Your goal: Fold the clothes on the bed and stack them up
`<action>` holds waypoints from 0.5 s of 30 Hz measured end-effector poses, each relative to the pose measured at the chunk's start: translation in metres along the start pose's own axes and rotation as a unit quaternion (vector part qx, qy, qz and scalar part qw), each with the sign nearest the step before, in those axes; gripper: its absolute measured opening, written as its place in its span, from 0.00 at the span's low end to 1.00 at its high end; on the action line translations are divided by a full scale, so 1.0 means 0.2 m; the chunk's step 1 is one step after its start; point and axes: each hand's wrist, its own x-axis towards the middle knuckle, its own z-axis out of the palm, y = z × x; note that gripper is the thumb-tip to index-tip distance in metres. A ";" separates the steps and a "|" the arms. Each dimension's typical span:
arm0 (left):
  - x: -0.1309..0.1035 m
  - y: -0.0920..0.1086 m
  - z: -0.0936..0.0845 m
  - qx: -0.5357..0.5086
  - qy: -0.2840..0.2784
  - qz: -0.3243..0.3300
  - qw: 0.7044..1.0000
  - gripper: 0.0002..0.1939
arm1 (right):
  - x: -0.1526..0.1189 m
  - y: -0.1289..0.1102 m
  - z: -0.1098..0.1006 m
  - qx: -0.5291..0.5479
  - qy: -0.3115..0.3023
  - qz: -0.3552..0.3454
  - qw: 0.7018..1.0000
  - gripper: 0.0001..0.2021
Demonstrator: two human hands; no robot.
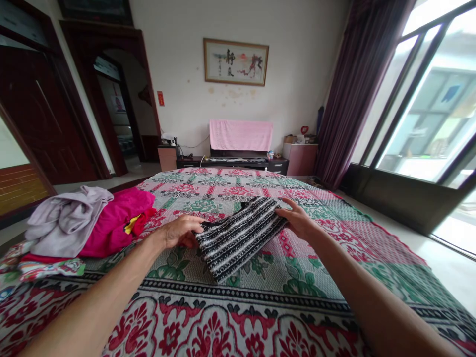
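Observation:
A black-and-white striped knit garment point(241, 238), folded into a rough rectangle, is stretched at a tilt between my two hands over the patterned bedspread point(208, 322). My left hand point(182, 231) grips its left edge, fingers closed and partly hidden behind the fabric. At the upper right corner, my right hand point(295, 218) pinches the cloth between thumb and fingers. The lower corner of the garment hangs close to the bedspread; whether it touches, I cannot tell.
Left on the bed lies a heap of clothes: a pale grey garment point(69, 218), a bright pink one point(111, 223) and a colourful printed cloth point(52, 267). Beyond the bed stands a low cabinet point(278, 166) under a pink cloth point(241, 134). A purple curtain point(357, 89) hangs at right.

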 end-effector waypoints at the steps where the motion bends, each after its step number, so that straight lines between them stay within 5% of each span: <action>1: -0.01 0.01 0.01 0.021 -0.025 -0.003 0.999 0.21 | 0.01 0.02 0.01 0.013 0.024 -0.012 1.000 0.38; 8: -0.03 0.03 0.00 0.117 -0.096 -0.027 0.988 0.21 | 0.03 0.08 0.00 -0.044 0.055 0.036 0.997 0.25; 15: -0.03 0.04 0.02 0.155 -0.067 0.022 0.985 0.20 | -0.04 -0.03 -0.12 -0.152 -0.111 0.159 0.969 0.18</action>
